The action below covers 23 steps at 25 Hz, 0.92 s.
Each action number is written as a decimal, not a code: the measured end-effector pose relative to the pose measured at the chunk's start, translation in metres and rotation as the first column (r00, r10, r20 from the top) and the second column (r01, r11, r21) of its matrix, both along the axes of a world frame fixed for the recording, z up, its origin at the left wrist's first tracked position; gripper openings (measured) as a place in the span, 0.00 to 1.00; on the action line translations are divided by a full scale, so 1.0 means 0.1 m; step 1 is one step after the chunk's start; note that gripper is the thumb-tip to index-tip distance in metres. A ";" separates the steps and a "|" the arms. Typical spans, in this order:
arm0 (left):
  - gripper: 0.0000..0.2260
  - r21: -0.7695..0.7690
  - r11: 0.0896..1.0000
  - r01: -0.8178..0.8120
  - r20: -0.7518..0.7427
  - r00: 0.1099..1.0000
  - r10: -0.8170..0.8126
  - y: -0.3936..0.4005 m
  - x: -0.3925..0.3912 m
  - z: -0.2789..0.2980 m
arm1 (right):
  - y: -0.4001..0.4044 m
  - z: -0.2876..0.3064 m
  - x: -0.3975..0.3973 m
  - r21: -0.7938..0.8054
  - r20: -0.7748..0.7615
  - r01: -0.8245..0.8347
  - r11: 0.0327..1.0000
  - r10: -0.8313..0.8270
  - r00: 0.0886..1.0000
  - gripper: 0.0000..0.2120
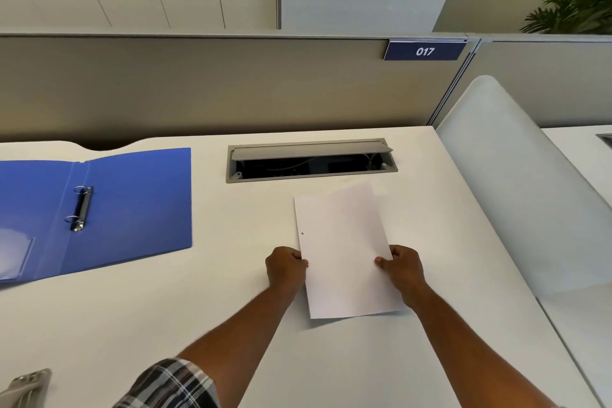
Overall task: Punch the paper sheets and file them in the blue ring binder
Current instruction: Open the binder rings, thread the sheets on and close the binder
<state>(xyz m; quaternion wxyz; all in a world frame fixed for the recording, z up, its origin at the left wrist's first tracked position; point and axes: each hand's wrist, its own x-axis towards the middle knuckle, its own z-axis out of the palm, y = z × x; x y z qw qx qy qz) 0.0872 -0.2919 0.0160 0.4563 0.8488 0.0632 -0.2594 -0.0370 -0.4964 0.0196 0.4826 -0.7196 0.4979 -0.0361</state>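
Both hands on the paper: left hand [286,270] and right hand [402,270] pinch the side edges of one paper sheet [344,248] above the bench [231,291], long axis toward twelve, one punched hole [302,233] visible. One blue ring binder [132,202] lies open at ten, two rings [78,205].

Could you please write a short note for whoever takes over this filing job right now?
Left hand and right hand each grip a side edge of the paper sheets, held over the white desk.
The blue ring binder lies open to the left, its rings closed and nothing on them.
Done: one punched hole shows near the sheets' left edge.
Left: open the rings, thread the sheets on, close the binder.
A grey metal tool, probably the punch, sits at the near left corner.
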 end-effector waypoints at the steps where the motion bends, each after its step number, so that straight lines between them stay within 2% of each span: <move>1: 0.02 0.006 1.000 -0.006 0.005 1.000 0.006 -0.06 0.05 -0.03 | -0.07 -0.03 0.05 -0.008 -0.009 0.000 1.000 0.000 1.000 0.03; 6: 0.08 0.027 0.999 -0.033 0.036 0.999 0.032 -0.26 0.23 -0.13 | -0.31 -0.12 0.27 -0.056 -0.015 0.016 0.998 -0.017 1.000 0.03; 8: 0.08 0.037 0.999 -0.023 0.040 0.999 0.022 -0.29 0.26 -0.17 | -0.32 -0.13 0.30 -0.091 -0.010 0.025 0.996 -0.026 1.000 0.04; 12: 0.06 0.034 0.999 -0.038 0.038 0.999 0.037 -0.30 0.27 -0.20 | -0.29 -0.20 0.30 -0.208 -0.009 0.049 0.977 -0.052 0.999 0.12; 17: 0.06 0.059 0.998 0.000 0.055 0.998 -0.004 -0.26 0.22 -0.15 | -0.24 -0.25 0.26 -0.288 -0.043 0.031 0.957 -0.045 0.998 0.09; 21: 0.10 0.072 0.994 0.084 0.051 0.995 -0.088 -0.19 0.15 -0.13 | -0.06 -0.17 0.19 -0.395 -0.087 0.003 0.919 -0.040 0.995 0.21; 23: 0.08 0.071 0.990 0.123 0.064 0.990 -0.128 -0.11 0.08 -0.06 | 0.09 -0.11 0.14 -0.418 -0.060 -0.015 0.908 -0.011 0.998 0.20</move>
